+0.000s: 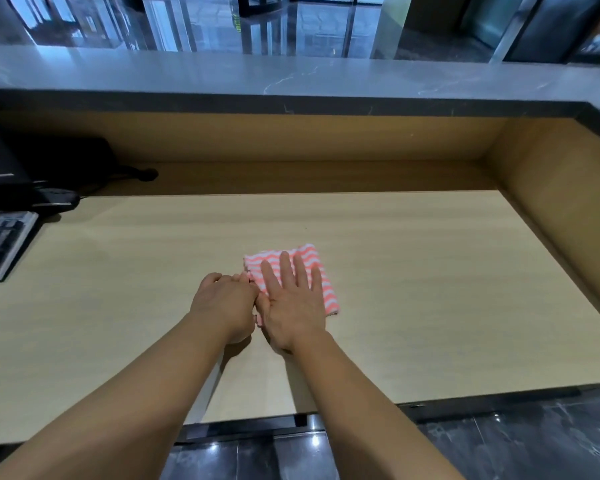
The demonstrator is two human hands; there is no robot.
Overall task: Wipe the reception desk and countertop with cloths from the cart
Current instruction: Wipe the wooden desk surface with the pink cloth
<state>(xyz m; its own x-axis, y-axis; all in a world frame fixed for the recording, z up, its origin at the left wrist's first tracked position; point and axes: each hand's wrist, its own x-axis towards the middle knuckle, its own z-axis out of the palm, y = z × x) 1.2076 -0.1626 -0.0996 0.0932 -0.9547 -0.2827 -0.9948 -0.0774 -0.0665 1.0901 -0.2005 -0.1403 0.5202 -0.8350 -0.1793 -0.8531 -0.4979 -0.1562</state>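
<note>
Well, on the wide wooden desk [413, 244] the folded striped cloth [329, 294] lies mid-surface, right hand [291, 306] flat on it with straight fingers, left hand [222, 301] pinching its edge with curled fingers; I'd keep pressure even, strokes overlapping.

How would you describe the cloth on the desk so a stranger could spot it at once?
Below the grey stone countertop lies a pale wooden desk. Near its middle, under the flat right hand, sits a folded cloth. It is the only pink-and-white wavy-striped thing; the keyboard far left is dark.
</note>
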